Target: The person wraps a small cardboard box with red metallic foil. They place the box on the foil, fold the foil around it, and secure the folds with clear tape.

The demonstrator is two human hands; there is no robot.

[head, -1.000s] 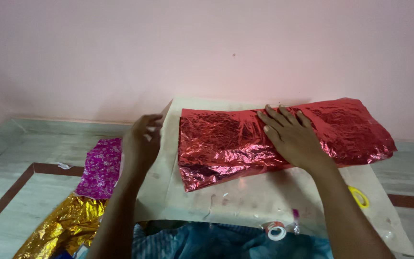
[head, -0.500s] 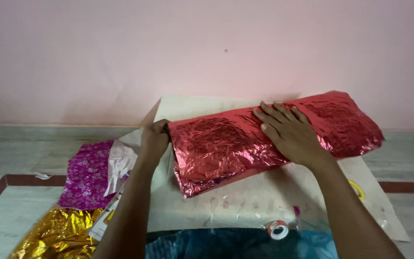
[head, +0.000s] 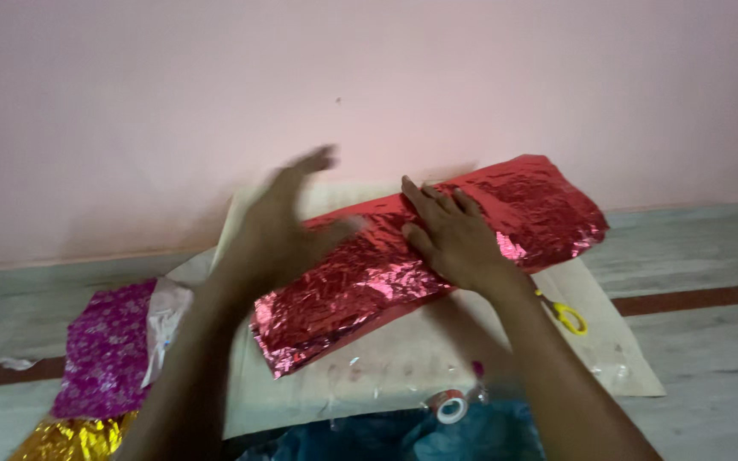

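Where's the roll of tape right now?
The small roll of clear tape lies at the brown paper sheet's near edge, below the red foil-wrapped parcel.

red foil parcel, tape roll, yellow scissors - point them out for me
red foil parcel (head: 369,286), head view, on its crinkled front face left of the right hand.
tape roll (head: 451,406), head view, on its white ring.
yellow scissors (head: 569,317), head view, on the yellow handle loop.
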